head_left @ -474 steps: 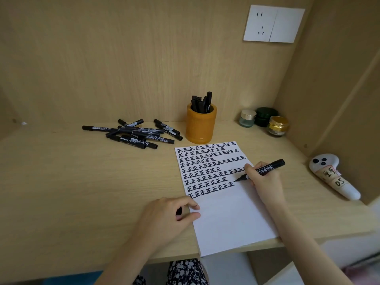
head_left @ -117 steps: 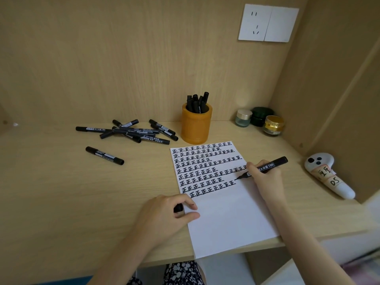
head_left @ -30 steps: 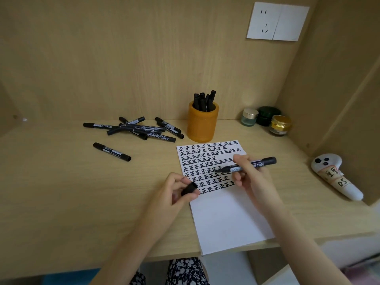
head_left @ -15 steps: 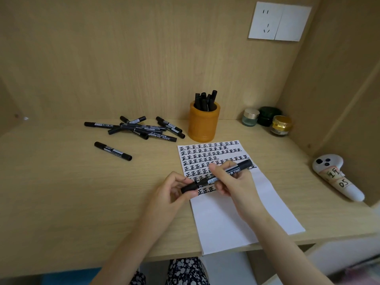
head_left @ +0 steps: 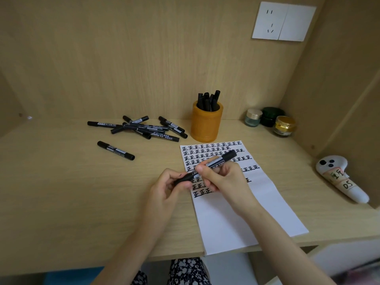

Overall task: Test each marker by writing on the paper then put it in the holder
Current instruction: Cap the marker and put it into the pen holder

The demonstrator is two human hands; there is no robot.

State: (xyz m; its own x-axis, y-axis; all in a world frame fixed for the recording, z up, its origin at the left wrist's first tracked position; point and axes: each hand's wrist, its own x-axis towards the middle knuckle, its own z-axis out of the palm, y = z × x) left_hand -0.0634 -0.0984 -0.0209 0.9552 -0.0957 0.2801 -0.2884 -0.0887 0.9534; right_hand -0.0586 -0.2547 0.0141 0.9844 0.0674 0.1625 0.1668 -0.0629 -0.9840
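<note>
A black marker [head_left: 221,160] lies slanted between both hands above the white paper [head_left: 236,212], whose upper half is filled with rows of black characters. My right hand [head_left: 224,182] grips the marker's barrel. My left hand [head_left: 170,186] pinches the cap at its lower left end, and the cap sits on the marker. The orange holder [head_left: 205,125] stands behind the paper with several black markers upright in it. A pile of several black markers [head_left: 141,128] lies left of the holder, and one single marker [head_left: 115,150] lies apart in front of the pile.
Three small jars [head_left: 269,121] stand at the back right corner. A white controller [head_left: 341,177] with handwritten labels lies against the right wall. A wall socket [head_left: 283,21] is on the back panel. The paper overhangs the desk's front edge [head_left: 82,262].
My right hand lifted the marker off the paper and brought it left to my left hand. The cap in my left hand has gone onto the marker's tip.
</note>
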